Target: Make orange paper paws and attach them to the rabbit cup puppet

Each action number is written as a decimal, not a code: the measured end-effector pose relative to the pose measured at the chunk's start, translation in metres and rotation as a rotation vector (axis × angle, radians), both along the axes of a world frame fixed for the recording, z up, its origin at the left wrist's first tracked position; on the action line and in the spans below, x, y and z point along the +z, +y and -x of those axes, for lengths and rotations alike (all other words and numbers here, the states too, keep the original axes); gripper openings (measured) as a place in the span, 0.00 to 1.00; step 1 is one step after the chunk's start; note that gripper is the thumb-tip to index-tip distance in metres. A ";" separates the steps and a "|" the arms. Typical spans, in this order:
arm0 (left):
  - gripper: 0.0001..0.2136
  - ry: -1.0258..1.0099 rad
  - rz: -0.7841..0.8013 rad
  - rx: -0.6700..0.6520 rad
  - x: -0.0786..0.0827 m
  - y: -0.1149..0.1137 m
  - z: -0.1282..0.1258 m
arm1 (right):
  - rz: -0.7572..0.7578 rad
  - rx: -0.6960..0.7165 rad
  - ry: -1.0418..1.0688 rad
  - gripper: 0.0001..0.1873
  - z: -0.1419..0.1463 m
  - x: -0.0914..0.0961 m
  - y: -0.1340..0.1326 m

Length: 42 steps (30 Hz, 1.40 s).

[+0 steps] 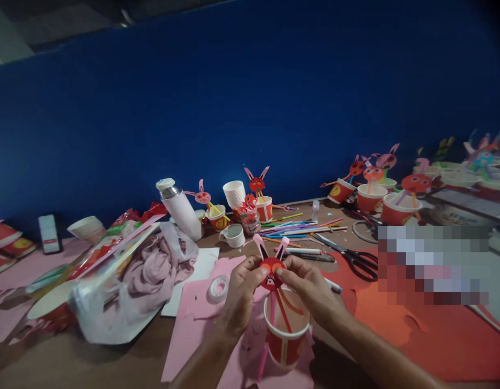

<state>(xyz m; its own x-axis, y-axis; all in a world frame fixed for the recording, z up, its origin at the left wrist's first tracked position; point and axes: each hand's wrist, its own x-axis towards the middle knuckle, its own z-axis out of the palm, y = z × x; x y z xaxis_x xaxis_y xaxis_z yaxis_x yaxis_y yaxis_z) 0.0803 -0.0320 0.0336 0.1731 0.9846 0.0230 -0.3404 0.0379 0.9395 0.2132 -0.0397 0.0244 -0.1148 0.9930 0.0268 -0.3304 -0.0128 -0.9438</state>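
The cluttered surface (39, 367) carries a pink paper sheet (185, 346), and on it a paper cup (285, 340) stands upright just below both hands. The left hand (238, 289) and right hand (310, 289) pinch a rabbit face (271, 273) with pink ears from either side, fingers clenched on its rim above the cup's mouth. Thin straws (282, 310) run from the face into the cup. A tape roll (218, 288) lies near the left hand. Pressing down hard could buckle the straws or tip the light cup
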 end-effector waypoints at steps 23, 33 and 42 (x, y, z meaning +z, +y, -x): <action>0.07 0.210 -0.066 0.090 -0.001 0.002 -0.006 | -0.032 -0.017 -0.040 0.13 0.002 -0.002 0.000; 0.06 0.329 -0.081 0.143 0.005 0.001 -0.010 | -0.027 -0.025 0.017 0.15 0.004 0.005 -0.002; 0.05 0.338 -0.060 0.222 0.011 -0.003 -0.014 | -0.058 -0.010 0.036 0.14 0.004 0.005 -0.002</action>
